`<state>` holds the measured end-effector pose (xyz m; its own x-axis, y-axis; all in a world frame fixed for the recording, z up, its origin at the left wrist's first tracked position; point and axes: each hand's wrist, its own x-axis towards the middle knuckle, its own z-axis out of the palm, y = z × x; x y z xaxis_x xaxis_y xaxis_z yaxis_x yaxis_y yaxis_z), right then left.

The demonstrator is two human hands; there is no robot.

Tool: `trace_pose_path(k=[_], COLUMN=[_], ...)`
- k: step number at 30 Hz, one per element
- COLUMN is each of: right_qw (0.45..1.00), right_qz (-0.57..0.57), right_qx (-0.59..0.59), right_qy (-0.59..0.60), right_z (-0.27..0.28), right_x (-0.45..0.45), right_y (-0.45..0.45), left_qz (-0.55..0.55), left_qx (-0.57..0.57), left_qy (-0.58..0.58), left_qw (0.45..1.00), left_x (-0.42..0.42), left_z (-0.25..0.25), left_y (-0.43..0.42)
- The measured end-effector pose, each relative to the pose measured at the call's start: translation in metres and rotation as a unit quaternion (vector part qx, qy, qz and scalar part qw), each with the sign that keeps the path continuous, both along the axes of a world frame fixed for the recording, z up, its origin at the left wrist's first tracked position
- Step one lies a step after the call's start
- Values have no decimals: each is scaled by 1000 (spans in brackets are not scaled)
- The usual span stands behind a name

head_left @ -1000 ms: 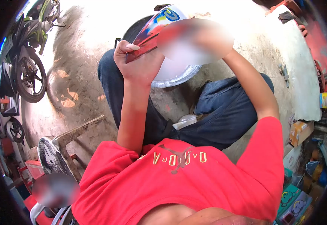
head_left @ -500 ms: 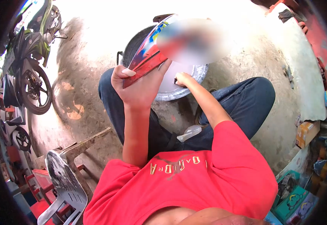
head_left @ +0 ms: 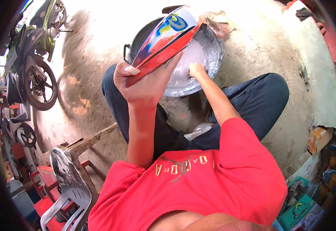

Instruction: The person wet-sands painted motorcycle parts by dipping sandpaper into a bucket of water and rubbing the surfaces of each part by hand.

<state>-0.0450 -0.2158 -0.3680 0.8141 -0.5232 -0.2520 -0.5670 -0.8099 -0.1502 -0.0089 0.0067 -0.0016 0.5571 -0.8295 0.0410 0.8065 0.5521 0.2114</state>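
Concrete floor spreads under everything, washed out by glare at its far side. On it sits a person in a red shirt and dark jeans, knees spread wide. Off to the left stand a motorbike and, closer in, a scuffed chair; along the right lies a pale sheet. Between the knees a round grey basin rests on the floor, cloudy water inside. Over its left part, a long painted panel is held up, its long axis slanting from a near end at the left to a far end at the right, the red edge facing the right hand. Left hand has the near end, thumb over the corner and fingers clamped on it from beneath. Down in the basin, at the water, the right hand sits just right of the panel and apart from it, so the panel lies forward and left of that hand. Whether its fingers are closed on something, I cannot tell. The basin's wall curves round it on the right; past that rim, floor runs to the sheet.
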Motion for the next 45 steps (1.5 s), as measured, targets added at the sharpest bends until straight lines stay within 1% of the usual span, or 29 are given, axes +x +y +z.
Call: trace_pose_path(k=[1, 2, 3, 5, 7, 8, 10, 11, 12, 14, 15, 16, 19, 20, 21, 23, 24, 26, 27, 28, 29, 31, 33, 36, 39, 40, 43, 44, 45], right_qw=[984, 938, 863, 939, 988, 902, 976, 993, 977, 989, 992, 982, 962, 946, 938, 916, 905, 907, 925, 940, 973, 965, 988, 990, 992, 990, 958, 953, 925], right_qz=[-48, -95, -140, -90, -53, -120, -99, -86, -115, -118, -120, -156, -190, -172, -192, -178, -191, -192, -181, -154, -86, -112, -75, -29, 97, 62, 128, 155, 236], right_qx=[169, 332, 485, 330, 145, 410, 193, 78, 178, 84, 37, 100, 198, 272, 284, 345, 351, 338, 309, 273, 195, 219, 133, 118, -23, 24, 69, 63, 43], right_qy=[9, 17, 23, 20, -12, 66, 15, -11, 1, -18, -29, -48, -5, 22, -48, -102, -150, -159, -127, -135, -89, -96, 38, 71, -76, -124, -247, -253, -296], right_z=[3, 8, 7, -1, -9, -9, 3, 13, 15, -1, 2, 5, 26, 37, 43, 71, 87, 133, 141, 173, 198, 250, 289, 349, 357, 374, 376, 375, 367], right_x=[1, 4, 8, 8, 3, 7, 7, 6, 5, 7, 9, 6, 19, 25, 27, 29, 30, 33, 40, 37, 37, 31, 26, 1, -7, -9, -2, -1, 1], right_y=[-2, -9, -14, -9, -4, -13, 0, 3, 2, 2, 4, 5, -10, -20, -23, -36, -39, -52, -75, -84, -100, -103, -113, -90, -102, -83, -57, -43, -35], left_qz=[6, 11, 19, 28, 27, 27, 23, 21, 19, 14, 11, 10, 12, 9, 5, 1, 1, -1, -2, -2, 4, 8, 6, 7, 9, 12, -12, -7, -2], left_qx=[8, 17, 26, 33, 29, 27, 18, 16, 16, 12, 9, 5, -1, -4, -8, -20, -27, -39, -44, -50, -50, -54, -64, -68, -70, -72, -86, -79, -73], left_qy=[-10, -19, -37, -48, -34, -33, -32, -34, -35, -28, -22, -17, -16, -17, -17, -9, -1, 15, 22, 30, 39, 52, 49, 55, 98, 118, 85, 81, 78], left_qw=[1000, 1000, 999, 998, 999, 999, 999, 999, 999, 999, 1000, 1000, 1000, 1000, 1000, 1000, 1000, 999, 999, 998, 998, 997, 997, 996, 993, 990, 993, 994, 994], left_x=[-1, -3, -4, -3, 0, 0, -1, -1, -1, -2, -2, -1, 0, 1, 2, 4, 5, 7, 7, 8, 9, 10, 9, 8, 8, 7, 7, 7, 5], left_z=[1, 1, 2, 1, -3, -3, -2, -1, 1, 1, 1, 1, 1, 1, 1, 1, 0, -1, -1, -1, -2, -4, -3, -1, -3, -4, -2, -1, -1], left_y=[-1, -1, -2, -1, 1, 1, -1, -2, -1, 0, 0, 1, 1, 2, 3, 3, 4, 4, 5, 6, 7, 7, 7, 7, 4, 4, 4, 4, 4])
